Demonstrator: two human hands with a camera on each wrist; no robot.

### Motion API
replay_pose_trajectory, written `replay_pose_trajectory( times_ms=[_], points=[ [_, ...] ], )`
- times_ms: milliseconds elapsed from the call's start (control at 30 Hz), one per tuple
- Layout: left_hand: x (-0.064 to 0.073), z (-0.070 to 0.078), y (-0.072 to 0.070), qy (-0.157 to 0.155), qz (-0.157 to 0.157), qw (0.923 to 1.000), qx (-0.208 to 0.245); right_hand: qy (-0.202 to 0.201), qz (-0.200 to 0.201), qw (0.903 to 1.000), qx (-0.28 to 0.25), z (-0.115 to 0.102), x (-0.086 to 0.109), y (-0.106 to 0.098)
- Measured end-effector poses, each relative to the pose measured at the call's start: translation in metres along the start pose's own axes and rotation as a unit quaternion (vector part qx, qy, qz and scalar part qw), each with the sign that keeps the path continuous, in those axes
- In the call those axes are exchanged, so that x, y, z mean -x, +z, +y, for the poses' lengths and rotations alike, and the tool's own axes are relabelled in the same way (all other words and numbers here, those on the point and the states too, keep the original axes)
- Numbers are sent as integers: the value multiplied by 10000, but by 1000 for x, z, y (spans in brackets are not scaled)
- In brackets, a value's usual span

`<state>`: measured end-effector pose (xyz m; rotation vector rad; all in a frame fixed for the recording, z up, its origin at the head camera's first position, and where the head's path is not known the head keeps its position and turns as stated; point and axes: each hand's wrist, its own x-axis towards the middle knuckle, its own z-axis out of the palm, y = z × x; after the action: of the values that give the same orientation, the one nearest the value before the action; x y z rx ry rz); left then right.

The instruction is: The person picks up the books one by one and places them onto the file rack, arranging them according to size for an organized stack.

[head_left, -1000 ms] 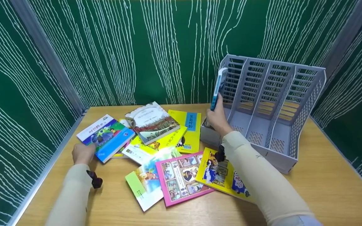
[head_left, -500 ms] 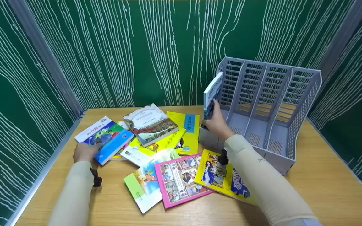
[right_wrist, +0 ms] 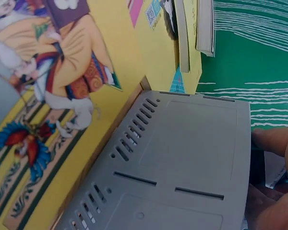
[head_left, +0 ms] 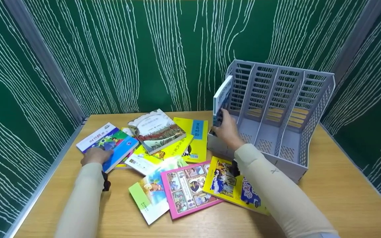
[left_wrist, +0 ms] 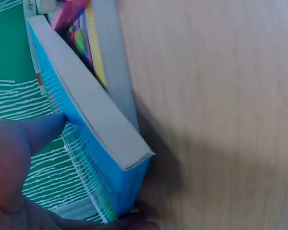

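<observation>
My left hand [head_left: 95,156] grips the near left corner of a thick blue-and-white paperback book [head_left: 122,151] at the left of the pile. In the left wrist view the thumb presses on the blue cover [left_wrist: 72,103] and the fingertips lie at its lower edge, with the book tilted. My right hand [head_left: 228,132] holds a thin white-and-teal book [head_left: 222,96], upright in the leftmost compartment of a grey file rack [head_left: 289,167]. The right wrist view shows that hand [right_wrist: 278,177] at the rack's edge, the book mostly hidden behind the grey wall [right_wrist: 197,143].
A white picture-cover book [head_left: 157,127] lies over yellow books [head_left: 201,148] at the back. In front are a green-and-white book [head_left: 147,198], a pink-bordered book [head_left: 174,211] and a yellow book [head_left: 210,185], partly under the right forearm. A green wall [head_left: 167,49] stands behind.
My left hand has moved right and further over the blue-and-white book. My right hand has lowered the white-and-teal book into the leftmost compartment, then stayed nearly still.
</observation>
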<state>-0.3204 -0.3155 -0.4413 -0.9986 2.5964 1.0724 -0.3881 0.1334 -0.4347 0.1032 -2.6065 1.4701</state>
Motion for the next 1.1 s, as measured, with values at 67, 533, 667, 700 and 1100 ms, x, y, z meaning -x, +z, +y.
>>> replay_pose_trajectory(
  times_ms=[67,533,667,700,1100],
  points=[
    [-5,-1,0,-6,-1,10000,-42,37,-4,10000,31,-1,1,0],
    [-16,-6,4,-96,141,9993,348,33,16,9999,99,-9,6,-12],
    [-17,-9,3,-262,67,9964,799,38,48,10000,36,-12,9,-14],
    [-16,-10,2,-286,54,9956,892,30,61,10000,11,-13,10,-15],
    [-16,-11,-9,-296,105,9909,1306,-160,153,9997,-44,-21,19,-29]
  ],
)
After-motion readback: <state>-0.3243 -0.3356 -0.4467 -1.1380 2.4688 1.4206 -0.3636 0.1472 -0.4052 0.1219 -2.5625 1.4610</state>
